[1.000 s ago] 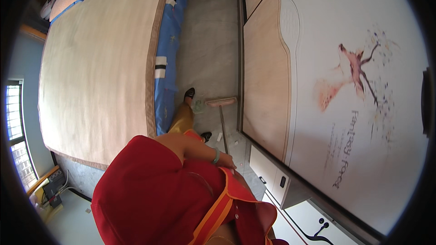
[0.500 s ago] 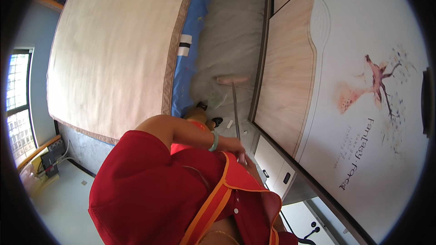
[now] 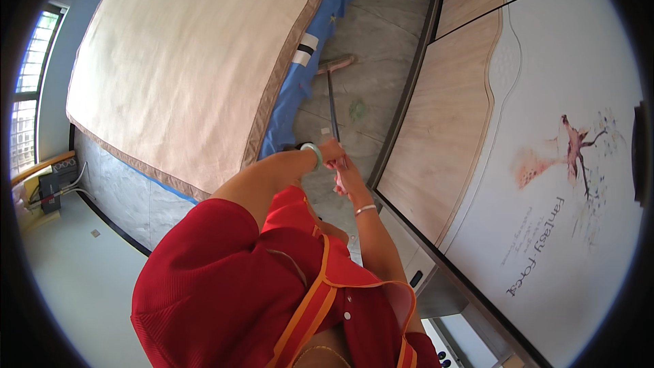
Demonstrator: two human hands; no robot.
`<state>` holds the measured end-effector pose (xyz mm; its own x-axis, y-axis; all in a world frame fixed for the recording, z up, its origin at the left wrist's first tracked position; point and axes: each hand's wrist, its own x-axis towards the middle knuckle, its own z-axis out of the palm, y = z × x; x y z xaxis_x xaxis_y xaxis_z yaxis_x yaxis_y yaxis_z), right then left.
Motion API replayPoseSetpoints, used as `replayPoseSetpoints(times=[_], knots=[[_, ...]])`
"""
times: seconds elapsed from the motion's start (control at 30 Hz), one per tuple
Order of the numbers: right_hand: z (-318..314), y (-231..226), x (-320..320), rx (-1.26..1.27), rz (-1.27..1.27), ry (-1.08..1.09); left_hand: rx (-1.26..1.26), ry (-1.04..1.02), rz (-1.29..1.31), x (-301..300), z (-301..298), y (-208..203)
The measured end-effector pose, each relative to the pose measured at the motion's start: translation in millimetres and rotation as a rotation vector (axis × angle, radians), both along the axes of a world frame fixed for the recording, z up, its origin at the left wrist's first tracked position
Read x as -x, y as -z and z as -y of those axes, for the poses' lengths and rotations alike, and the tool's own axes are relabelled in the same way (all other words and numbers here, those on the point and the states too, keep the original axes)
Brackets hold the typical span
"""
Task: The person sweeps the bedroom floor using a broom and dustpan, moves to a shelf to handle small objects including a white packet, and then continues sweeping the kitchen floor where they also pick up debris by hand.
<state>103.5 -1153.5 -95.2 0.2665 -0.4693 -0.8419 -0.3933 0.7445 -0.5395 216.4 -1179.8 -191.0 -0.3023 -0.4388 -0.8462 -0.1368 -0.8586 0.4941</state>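
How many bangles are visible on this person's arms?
2: a green bangle on the wrist behind the left hand, and a silver bangle below the right hand. I see no others.

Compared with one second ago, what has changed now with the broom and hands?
The broom head moved away from the wardrobe, to the blue cover along the bed. The green piece now lies on the wardrobe side of the stick. The right hand, mostly hidden before, shows clearly. The left hand still holds the stick.
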Motion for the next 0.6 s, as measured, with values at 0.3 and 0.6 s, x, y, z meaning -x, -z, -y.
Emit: replayPoseSetpoints(times=[0.3, 0.6], knots=[[-211, 3, 142, -0.032, 0.032, 0.115, -0.027, 0.25, -0.157, 137, -195, 6], [-405, 16, 267, 0.109, 0.155, 0.123, -0.054, 0.392, -0.204, 245, -374, -33]])
